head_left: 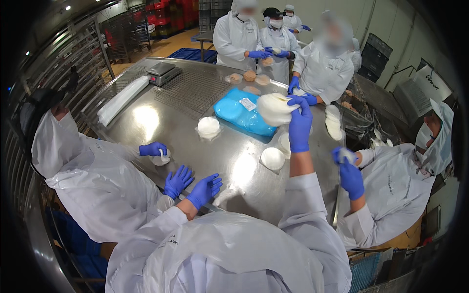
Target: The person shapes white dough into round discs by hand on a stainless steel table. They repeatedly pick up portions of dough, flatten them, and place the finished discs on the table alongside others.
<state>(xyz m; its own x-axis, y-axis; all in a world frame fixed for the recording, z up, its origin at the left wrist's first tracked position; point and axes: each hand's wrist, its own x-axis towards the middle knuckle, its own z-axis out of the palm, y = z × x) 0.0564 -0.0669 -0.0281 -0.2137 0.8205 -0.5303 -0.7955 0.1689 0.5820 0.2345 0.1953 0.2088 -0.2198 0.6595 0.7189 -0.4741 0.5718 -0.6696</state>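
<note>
My right hand (300, 128) is raised over the steel table (195, 158), gloved in blue, its fingers pinching the edge of a floppy stack of thin white dough discs (274, 110). Low near the table's front edge, my left hand (205, 190) has its fingers stretched out and holds nothing. Below the raised discs sits a round white dough stack (272, 159), partly beside another one. A further dough stack (208, 127) lies on clear film to the left. Behind it rests a blue plastic bag (239, 112) with a white label.
On the left, a co-worker's gloved hand (178, 181) is close to my left hand. Another co-worker (400, 190) handles something white at the right. More people stand across the table. A scale (163, 73), a white roll (124, 100) and wire mesh (193, 93) lie at the far left.
</note>
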